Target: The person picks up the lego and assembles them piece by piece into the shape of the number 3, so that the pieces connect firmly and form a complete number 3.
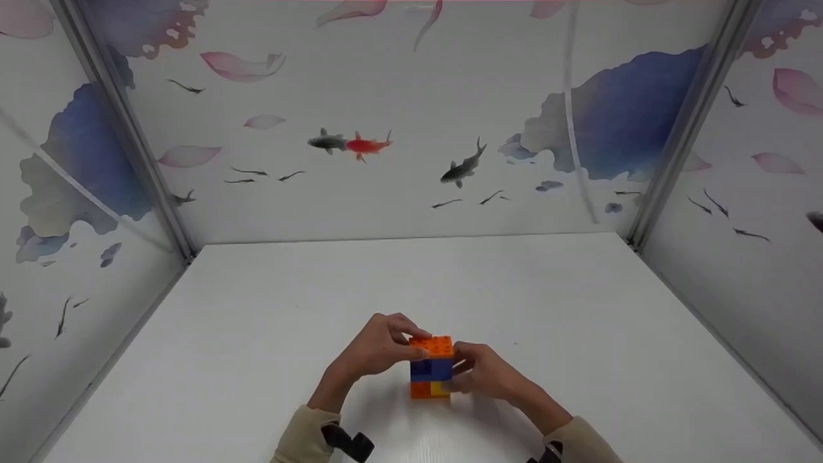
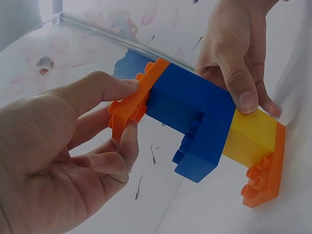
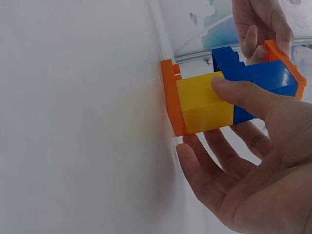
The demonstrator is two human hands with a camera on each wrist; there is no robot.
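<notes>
A small tower of toy building bricks stands on the white table. From its base up come a flat orange brick (image 2: 274, 178), a yellow block (image 3: 204, 105), a blue brick (image 2: 205, 144) jutting to one side, a blue block (image 2: 183, 92) and another flat orange brick (image 1: 440, 346) with studs on top. My left hand (image 1: 379, 347) pinches the overhanging end of the top orange brick between thumb and fingers. With its thumb on the yellow block near the blue seam, my right hand (image 1: 485, 374) holds the tower from the right, fingers curled around the far side.
The white table (image 1: 257, 289) stretches out around the tower. Upright panels painted with fish and petals, such as the back wall (image 1: 398, 199), enclose it on the left, right and far sides. Both wrists carry black straps, including the left wrist strap (image 1: 347, 442).
</notes>
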